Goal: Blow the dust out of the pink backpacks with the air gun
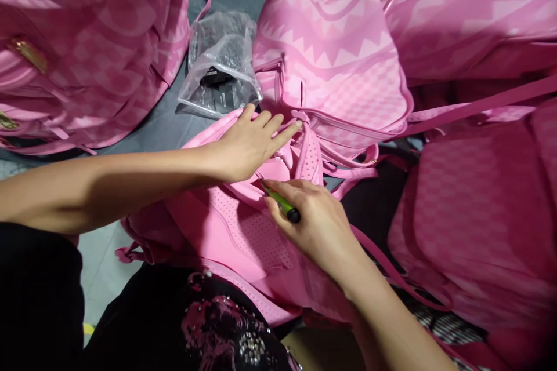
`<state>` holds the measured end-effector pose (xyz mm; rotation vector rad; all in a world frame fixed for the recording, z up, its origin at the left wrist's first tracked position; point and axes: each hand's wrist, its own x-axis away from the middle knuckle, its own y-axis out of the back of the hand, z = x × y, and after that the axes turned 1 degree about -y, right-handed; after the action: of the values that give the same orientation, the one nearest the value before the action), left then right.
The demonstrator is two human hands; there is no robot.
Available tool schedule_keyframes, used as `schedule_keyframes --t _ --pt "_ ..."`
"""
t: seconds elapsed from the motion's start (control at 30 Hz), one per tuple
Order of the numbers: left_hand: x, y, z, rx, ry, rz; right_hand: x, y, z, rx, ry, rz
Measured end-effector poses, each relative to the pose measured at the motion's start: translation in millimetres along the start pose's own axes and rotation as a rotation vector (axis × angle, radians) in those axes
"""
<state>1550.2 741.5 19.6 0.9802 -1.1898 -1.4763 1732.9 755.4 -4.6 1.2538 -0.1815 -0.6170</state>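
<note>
A pink backpack (pixel 235 232) with a perforated mesh back panel lies across my lap. My left hand (pixel 252 139) rests flat on its top edge, fingers stretched out toward a pink strap (pixel 310 153). My right hand (pixel 311 220) is closed around a small green tool with a black end (pixel 285 207), whose tip touches the backpack just below my left hand.
More pink patterned backpacks surround me: one at the upper left (pixel 87 52), one ahead (pixel 335 52), others on the right (pixel 478 208). A clear plastic bag with black contents (pixel 221 66) lies on the grey floor between them.
</note>
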Motion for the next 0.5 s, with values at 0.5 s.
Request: schedule_keyframes --t 0.5 --pt "1 0.2 0 0.046 0.015 -0.026 -5 -3 17 0.103 -0.027 0.036"
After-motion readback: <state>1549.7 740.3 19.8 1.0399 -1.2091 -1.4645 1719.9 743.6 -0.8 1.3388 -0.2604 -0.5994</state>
